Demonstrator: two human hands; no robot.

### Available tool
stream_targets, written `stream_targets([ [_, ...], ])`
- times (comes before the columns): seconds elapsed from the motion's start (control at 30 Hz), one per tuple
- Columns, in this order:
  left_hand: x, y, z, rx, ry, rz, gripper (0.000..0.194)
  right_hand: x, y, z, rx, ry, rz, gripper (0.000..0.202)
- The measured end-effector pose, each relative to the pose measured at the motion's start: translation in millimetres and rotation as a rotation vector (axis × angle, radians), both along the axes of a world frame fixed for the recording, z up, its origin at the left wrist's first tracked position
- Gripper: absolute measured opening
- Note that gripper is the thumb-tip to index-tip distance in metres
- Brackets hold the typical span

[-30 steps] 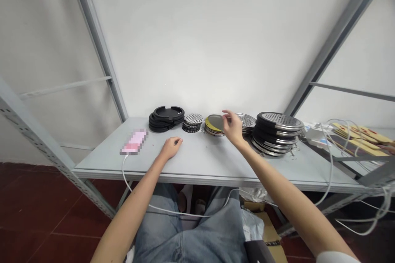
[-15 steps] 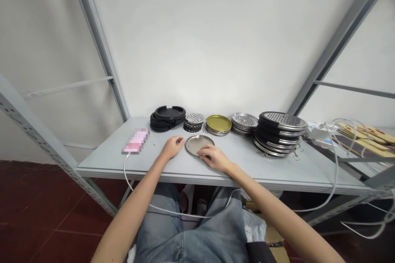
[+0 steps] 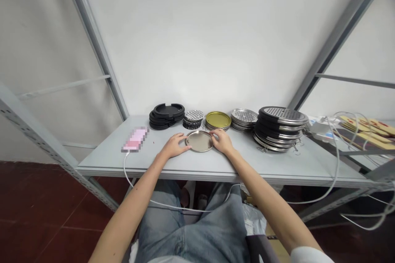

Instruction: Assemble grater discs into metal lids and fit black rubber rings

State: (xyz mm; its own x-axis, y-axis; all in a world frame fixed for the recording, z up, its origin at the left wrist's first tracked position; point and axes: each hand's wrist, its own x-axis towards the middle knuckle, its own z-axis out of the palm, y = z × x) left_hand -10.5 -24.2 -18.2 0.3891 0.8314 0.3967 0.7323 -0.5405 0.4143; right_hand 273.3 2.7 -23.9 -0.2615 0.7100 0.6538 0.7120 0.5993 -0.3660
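A shallow round metal plate (image 3: 200,142) with a raised rim lies in front of me near the table's front edge. My left hand (image 3: 175,146) grips its left rim, fingers at the upper left and thumb lower down. At the right rim my right hand (image 3: 221,140) holds it with bent fingers; the fingertips are partly hidden. Just behind the plate are a stack of gold-coloured round plates (image 3: 218,120), a stack of small perforated discs (image 3: 194,116) and several small metal clips (image 3: 204,126).
Black ring-shaped holders (image 3: 168,114) are piled at the back left, with a phone (image 3: 135,139) on a white cable nearby. Perforated steel discs (image 3: 244,117) and a tall stack of black-and-steel round pieces (image 3: 280,127) stand to the right. Shelf posts (image 3: 92,33) frame the table (image 3: 271,164).
My left hand has moved right onto the plate's left rim. My right hand has shifted from the plate's front to its right rim. The camera view has shifted slightly.
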Motion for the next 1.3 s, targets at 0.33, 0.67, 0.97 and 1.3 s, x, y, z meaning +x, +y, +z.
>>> stream_targets([
  [0.33,2.9,1.6,-0.4,0.038,-0.007,0.062,0.051,9.8,2.4,-5.8,-0.265,0.261,-0.064,0.023],
  [0.67,4.5,2.8,1.1,0.0,0.069,0.133,0.059,10.2,1.0,-4.4,-0.301,0.309,-0.103,0.023],
  [0.97,5.6,2.9,5.1,-0.09,0.2,0.107,0.054,12.2,4.2,-6.9,-0.269,0.221,-0.127,0.02],
  [1.3,18.3,25.6,26.6,0.179,-0.052,0.134,0.029,10.1,0.7,-3.8,-0.158,0.073,0.037,0.019],
])
